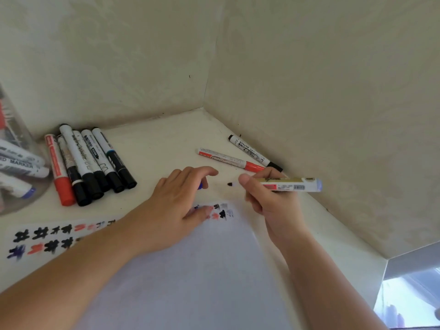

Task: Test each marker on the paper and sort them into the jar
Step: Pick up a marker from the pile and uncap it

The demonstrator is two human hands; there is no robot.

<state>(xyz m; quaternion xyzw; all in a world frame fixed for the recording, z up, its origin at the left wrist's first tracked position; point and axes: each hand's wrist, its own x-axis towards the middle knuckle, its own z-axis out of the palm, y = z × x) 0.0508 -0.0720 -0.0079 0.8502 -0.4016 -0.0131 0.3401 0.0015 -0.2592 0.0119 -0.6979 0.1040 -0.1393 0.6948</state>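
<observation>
Readable print on the markers

"MARKER" stands on a white marker [20,165] inside the jar [35,148] at the desk's left edge; "PP MARKER" on the black-capped marker [252,152] near the back corner.

A sheet of paper [190,270] is laid on the table [154,148], near the viewer. The left hand [176,206] is placed on the sheet's far edge, its fingers [202,172] curled around a cap [200,186]. To the right, a marker [285,184] is held level in the right hand [269,198], its tip toward the left fingers, a gap kept between. Test marks [219,210] lie on the paper between and just nearer than both sets of fingers. Beyond the right fingers, two markers [245,156] lie toward the wall corner [204,108]. Well left of the left fingers, a row of markers [88,163] is laid side by side; further left, a jar [16,163] with markers inside. Nearer than these, a second marked sheet [47,239] lies partly under the left forearm.
</observation>
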